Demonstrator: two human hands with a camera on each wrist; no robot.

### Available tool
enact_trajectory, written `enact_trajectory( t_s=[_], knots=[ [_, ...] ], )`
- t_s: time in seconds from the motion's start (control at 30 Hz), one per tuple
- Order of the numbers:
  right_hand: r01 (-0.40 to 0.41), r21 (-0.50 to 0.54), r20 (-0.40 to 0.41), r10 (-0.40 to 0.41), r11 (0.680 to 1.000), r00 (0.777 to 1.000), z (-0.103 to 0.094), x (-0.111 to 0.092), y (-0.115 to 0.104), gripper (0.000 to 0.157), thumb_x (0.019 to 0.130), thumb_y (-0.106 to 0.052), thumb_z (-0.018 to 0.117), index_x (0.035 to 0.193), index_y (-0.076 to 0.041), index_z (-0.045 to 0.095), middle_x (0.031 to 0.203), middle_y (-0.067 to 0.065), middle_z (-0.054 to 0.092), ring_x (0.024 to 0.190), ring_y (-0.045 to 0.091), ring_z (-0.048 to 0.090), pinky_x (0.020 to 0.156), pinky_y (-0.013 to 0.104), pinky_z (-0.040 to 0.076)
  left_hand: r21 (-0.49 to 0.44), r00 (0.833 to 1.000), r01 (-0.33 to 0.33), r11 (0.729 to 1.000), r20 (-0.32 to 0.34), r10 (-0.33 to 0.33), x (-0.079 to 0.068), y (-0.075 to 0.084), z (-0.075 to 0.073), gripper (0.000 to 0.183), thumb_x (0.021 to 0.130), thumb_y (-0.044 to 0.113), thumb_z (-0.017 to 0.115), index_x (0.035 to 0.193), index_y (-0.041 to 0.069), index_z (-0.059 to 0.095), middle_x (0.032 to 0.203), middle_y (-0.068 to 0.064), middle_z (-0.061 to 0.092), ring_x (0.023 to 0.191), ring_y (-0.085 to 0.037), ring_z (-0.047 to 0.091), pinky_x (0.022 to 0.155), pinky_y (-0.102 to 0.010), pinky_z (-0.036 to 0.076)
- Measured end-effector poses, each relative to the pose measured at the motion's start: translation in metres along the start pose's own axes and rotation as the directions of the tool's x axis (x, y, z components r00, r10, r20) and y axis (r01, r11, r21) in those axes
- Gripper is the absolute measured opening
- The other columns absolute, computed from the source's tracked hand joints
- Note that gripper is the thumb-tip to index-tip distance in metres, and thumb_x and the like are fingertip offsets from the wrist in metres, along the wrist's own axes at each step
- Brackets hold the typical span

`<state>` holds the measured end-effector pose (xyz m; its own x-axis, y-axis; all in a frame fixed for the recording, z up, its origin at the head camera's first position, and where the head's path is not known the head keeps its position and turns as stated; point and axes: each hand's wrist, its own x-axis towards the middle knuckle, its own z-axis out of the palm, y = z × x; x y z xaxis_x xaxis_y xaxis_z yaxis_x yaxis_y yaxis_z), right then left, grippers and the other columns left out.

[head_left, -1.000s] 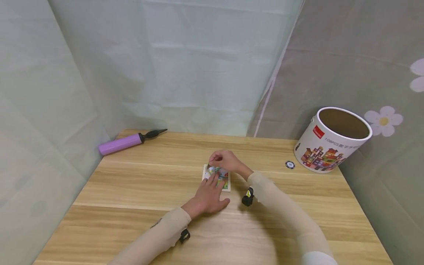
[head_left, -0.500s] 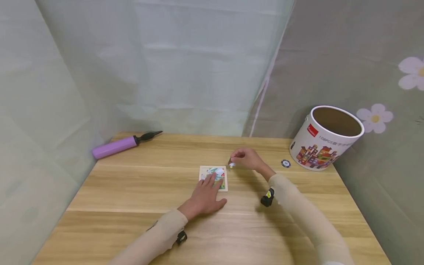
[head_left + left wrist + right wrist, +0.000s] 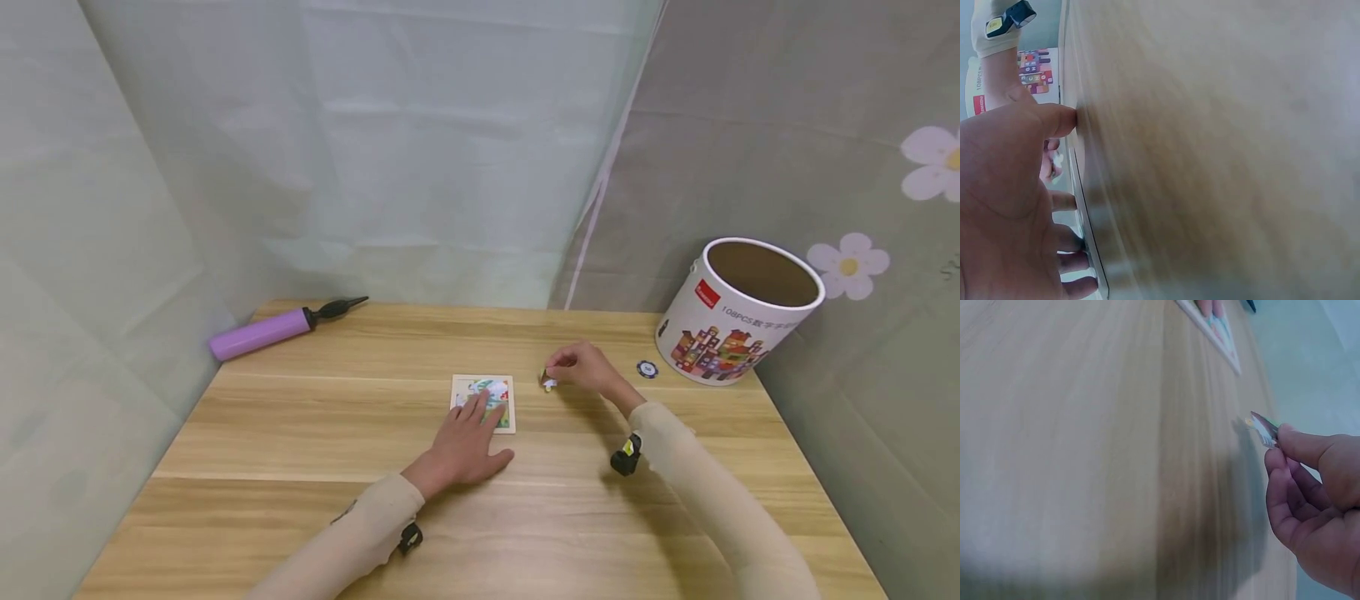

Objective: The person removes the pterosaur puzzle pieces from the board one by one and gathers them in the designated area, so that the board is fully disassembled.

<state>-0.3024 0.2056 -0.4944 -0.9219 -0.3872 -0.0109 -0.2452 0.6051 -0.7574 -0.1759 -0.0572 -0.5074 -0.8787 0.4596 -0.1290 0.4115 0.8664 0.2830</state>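
A small square jigsaw puzzle (image 3: 454, 392) with a pale wooden frame and a colourful picture lies on the table. My left hand (image 3: 465, 446) rests on it, fingers spread over the picture and hiding its lower part. To the puzzle's right, my right hand (image 3: 585, 368) pinches a small puzzle piece (image 3: 548, 384) between thumb and fingers. In the right wrist view the piece (image 3: 1264, 431) is tilted, white with a bit of yellow on its face. I cannot tell whether the piece touches the table.
A white printed bucket (image 3: 738, 321) stands at the back right, with a poker chip (image 3: 647, 369) beside it. At the back left lies a purple hand pump (image 3: 262, 333). Cloth curtains (image 3: 450, 167) hang behind the wooden table (image 3: 300, 450).
My right hand has lifted the puzzle piece away from the puzzle, carried it right and then lowered it a little. The left hand has stayed on the puzzle. The head view has shifted slightly.
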Motion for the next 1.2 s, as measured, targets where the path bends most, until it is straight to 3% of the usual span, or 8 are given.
enact_trajectory(
  t_s=[0.3,0.47,0.77,0.93,1.2],
  knots=[
    [0.000,-0.096,-0.002,-0.001,0.995,1.000,0.004,0.001,0.008,0.005,0.093,-0.014,0.076,0.091,-0.012,0.081,0.087,-0.002,0.077,0.081,0.012,0.066,0.077,0.031,0.053,0.001,1.000,-0.003,1.000,-0.002,0.003,0.000,-0.001,0.001,0.078,0.100,0.059,0.050,0.160,0.012,0.034,0.168,-0.023,0.018,0.154,-0.040,0.020,0.120,-0.058,0.025],
    [0.012,-0.108,-0.006,-0.012,0.994,1.000,0.005,0.000,0.009,0.005,0.093,-0.013,0.076,0.091,-0.012,0.080,0.087,-0.002,0.078,0.081,0.011,0.067,0.077,0.032,0.053,-0.001,1.000,-0.014,1.000,-0.012,0.014,0.000,-0.002,0.002,0.078,0.100,0.058,0.050,0.160,0.012,0.034,0.168,-0.021,0.019,0.154,-0.040,0.021,0.120,-0.059,0.025],
    [-0.052,-0.065,-0.014,0.051,0.997,0.999,0.004,0.001,0.002,0.006,0.094,-0.018,0.075,0.095,-0.012,0.078,0.089,0.000,0.075,0.081,0.016,0.069,0.071,0.031,0.056,0.028,0.999,-0.050,0.998,-0.018,0.050,0.000,-0.002,0.003,0.078,0.101,0.056,0.050,0.160,0.008,0.033,0.168,-0.018,0.020,0.154,-0.040,0.021,0.119,-0.060,0.026],
    [0.036,-0.108,-0.036,-0.040,0.994,0.999,0.007,0.005,-0.009,0.009,0.094,-0.016,0.076,0.098,-0.008,0.078,0.092,0.003,0.075,0.085,0.019,0.069,0.078,0.035,0.058,0.042,0.997,-0.067,0.997,-0.023,0.068,-0.001,-0.002,0.002,0.078,0.101,0.054,0.051,0.159,0.005,0.034,0.167,-0.015,0.026,0.152,-0.039,0.026,0.119,-0.059,0.027],
    [0.134,-0.072,0.043,-0.131,0.988,0.990,0.023,0.013,-0.034,0.013,0.097,-0.014,0.072,0.105,-0.005,0.077,0.093,0.003,0.074,0.082,0.018,0.069,0.076,0.035,0.058,0.069,0.996,-0.087,0.994,-0.022,0.088,-0.002,0.000,0.002,0.077,0.103,0.052,0.050,0.159,0.002,0.032,0.167,-0.015,0.028,0.150,-0.038,0.031,0.118,-0.056,0.029]
  ],
)
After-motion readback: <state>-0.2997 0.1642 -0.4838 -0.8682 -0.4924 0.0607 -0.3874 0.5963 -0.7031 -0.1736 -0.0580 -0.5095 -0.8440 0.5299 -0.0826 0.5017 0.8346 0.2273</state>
